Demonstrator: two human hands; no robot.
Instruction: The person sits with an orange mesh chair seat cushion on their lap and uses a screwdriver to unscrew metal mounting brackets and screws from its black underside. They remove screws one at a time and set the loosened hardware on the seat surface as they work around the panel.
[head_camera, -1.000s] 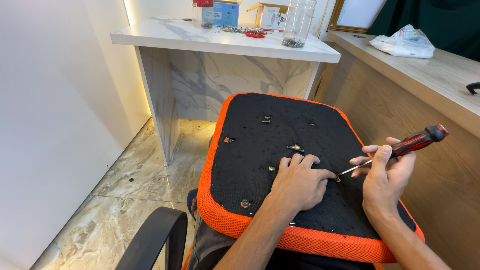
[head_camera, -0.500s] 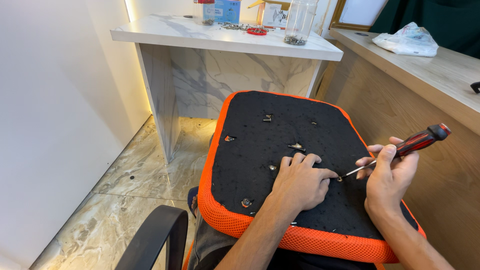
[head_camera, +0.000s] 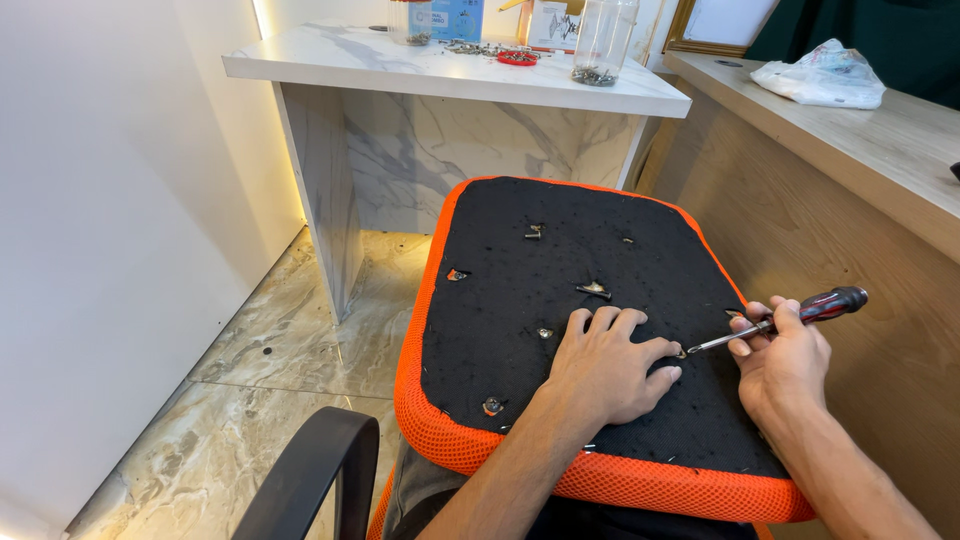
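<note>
- Head view: I saw my left hand (head_camera: 603, 365) lying palm down on the black underside of the seat cushion (head_camera: 520, 330), fingers spread a little and pressed flat, holding nothing.
- My right hand (head_camera: 785, 360) was closed around a screwdriver (head_camera: 790, 317) with a red and black handle, near the right edge of the cushion.
- The screwdriver's metal shaft slanted down and left, and its tip met the cushion just beside the fingertips of my left hand; I could not tell whether a screw sat under the tip.
- The seat cushion rested upside down across my lap, its black fabric face up, with an orange mesh rim (head_camera: 420, 400) running around all its edges.
- Several small metal fittings (head_camera: 594, 290) showed on the black face: one just beyond my left fingers, one toward the far edge, one by the left edge and one near the near-left corner.
- A black curved armrest (head_camera: 310, 480) stood just off the near-left corner of the cushion.
- Beyond the far edge stood a white marble-look desk (head_camera: 350, 65), carrying a clear plastic jar (head_camera: 604, 40) with small metal pieces in its bottom, and more loose hardware scattered beside a red lid (head_camera: 517, 57).
- To the right ran a wooden counter (head_camera: 880, 150) with a crumpled white plastic bag (head_camera: 822, 75) on it.
- The floor (head_camera: 270, 360) to the left was glossy marble tile.
</note>
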